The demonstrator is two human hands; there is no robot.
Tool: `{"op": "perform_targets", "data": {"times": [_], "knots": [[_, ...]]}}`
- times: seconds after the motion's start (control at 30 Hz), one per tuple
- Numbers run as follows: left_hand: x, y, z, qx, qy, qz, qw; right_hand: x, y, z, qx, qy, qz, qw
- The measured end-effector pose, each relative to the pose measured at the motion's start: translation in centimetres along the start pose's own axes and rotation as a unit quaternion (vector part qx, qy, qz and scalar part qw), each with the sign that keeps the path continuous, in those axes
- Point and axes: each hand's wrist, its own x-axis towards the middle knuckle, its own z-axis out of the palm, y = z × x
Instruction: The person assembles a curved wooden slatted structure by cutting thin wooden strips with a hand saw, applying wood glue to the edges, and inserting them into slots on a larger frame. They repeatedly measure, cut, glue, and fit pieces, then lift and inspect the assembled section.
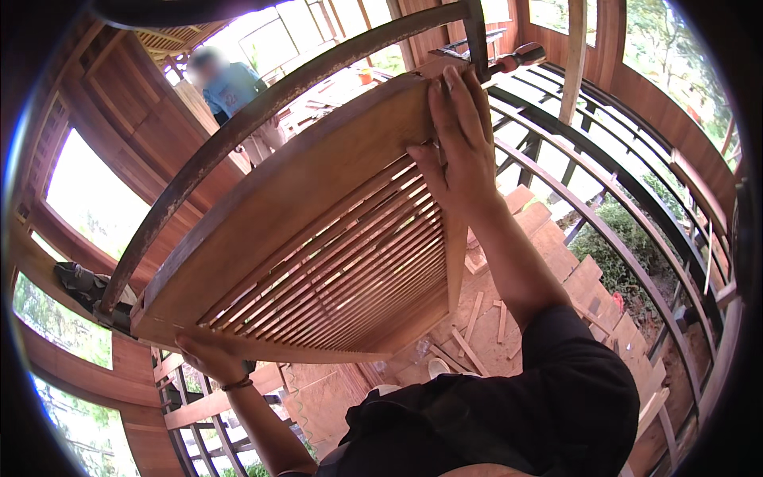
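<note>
A louvered wooden shutter panel, with a solid frame around many thin slats, stands tilted up before me. My right hand grips its upper right corner, fingers stretched up along the frame and thumb lower on the wood. At the lower left corner my left hand holds the frame from beneath, its fingertips partly hidden. A long metal bar clamp spans the panel's far edge. The clamp's screw handle is at the right end, near my right hand; its dark other end is at the left.
A person in a blue shirt stands beyond the panel. Loose wood strips lie on the plank floor below. To the right, open metal beams run above greenery. Wooden walls with window openings surround the space.
</note>
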Motion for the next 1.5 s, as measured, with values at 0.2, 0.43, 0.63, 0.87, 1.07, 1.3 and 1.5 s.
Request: {"op": "perform_targets", "data": {"times": [0.2,0.43,0.63,0.87,1.07,1.3,1.5], "knots": [[0.7,-0.8,-1.2,0.030,-0.035,-0.014,0.999,-3.1,-1.0,-0.5,0.000,-0.017,0.015,1.000],[-0.3,0.5,0.0,0.061,-0.020,0.029,0.998,-3.8,-1.5,-0.2,-0.004,-0.004,0.042,0.999],[-0.2,0.9,-0.3,0.011,-0.057,-0.023,0.998,-4.7,-1.7,0.1,0.006,-0.011,0.035,0.999],[-0.3,1.0,-0.1,0.023,-0.042,-0.017,0.999,-4.1,-2.8,0.5,-0.057,-0.059,0.093,0.992],[0.2,0.6,-0.6,0.041,-0.044,-0.008,0.998,-4.6,-3.7,1.3,-0.020,-0.018,0.105,0.994],[0.8,0.0,-0.3,0.041,-0.045,0.009,0.998,-4.5,-3.8,1.7,-0.015,-0.034,0.121,0.992],[0.2,0.6,0.4,0.042,-0.036,0.018,0.998,-4.2,-3.2,2.4,-0.011,-0.039,0.135,0.990]]}}
